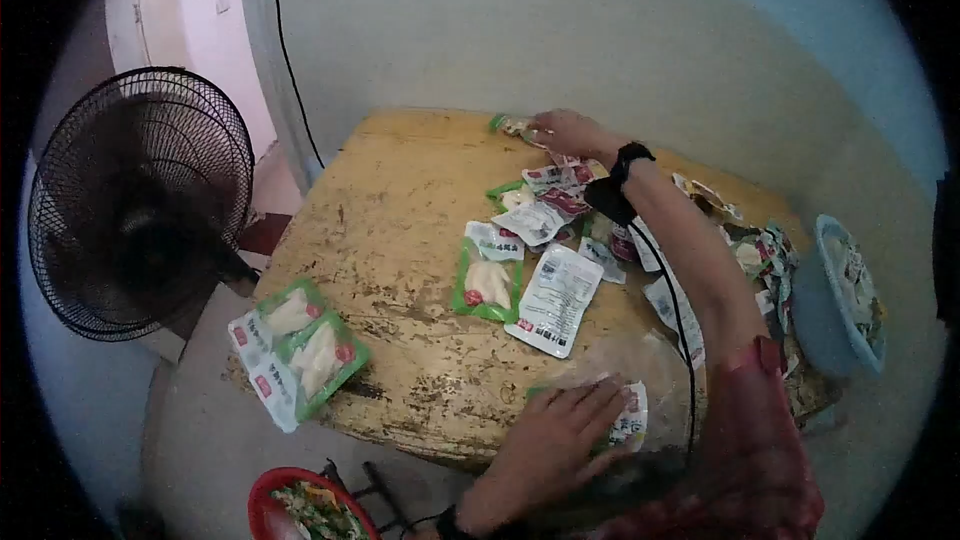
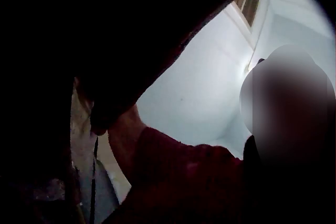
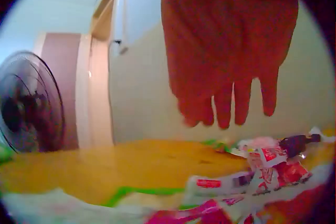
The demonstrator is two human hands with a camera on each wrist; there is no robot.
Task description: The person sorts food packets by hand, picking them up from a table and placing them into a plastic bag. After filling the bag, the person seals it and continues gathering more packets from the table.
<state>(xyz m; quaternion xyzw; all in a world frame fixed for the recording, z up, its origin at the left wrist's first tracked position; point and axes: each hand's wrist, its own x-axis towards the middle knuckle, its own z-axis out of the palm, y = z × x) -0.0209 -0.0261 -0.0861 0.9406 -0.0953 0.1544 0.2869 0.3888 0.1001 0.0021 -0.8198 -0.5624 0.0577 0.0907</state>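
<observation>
My left hand [image 1: 555, 440] lies over a green-and-white food packet [image 1: 630, 418] at the near edge, its fingers extended across it and hiding much of it. Clear plastic film [image 1: 655, 370] is beside those fingers. At the far edge, my right hand [image 1: 578, 135] reaches over a small green-edged packet [image 1: 510, 126]. Its fingers [image 3: 241, 100] point down, rather straight, in the right wrist view. Between the hands lie a green-edged packet with pale contents [image 1: 488, 285] and a white packet with printed text [image 1: 555, 300]. The left wrist view is mostly dark, with a red sleeve [image 2: 173, 166].
Worn yellow table [image 1: 400, 190] against a wall. Two joined pale-filled packets [image 1: 300, 350] lie at its left. More packets heap under my right forearm, near a blue basin [image 1: 825, 310]. A red bowl [image 1: 265, 500] is below, a fan [image 1: 140, 200] at left. A black cable [image 1: 675, 310] trails from my right wrist.
</observation>
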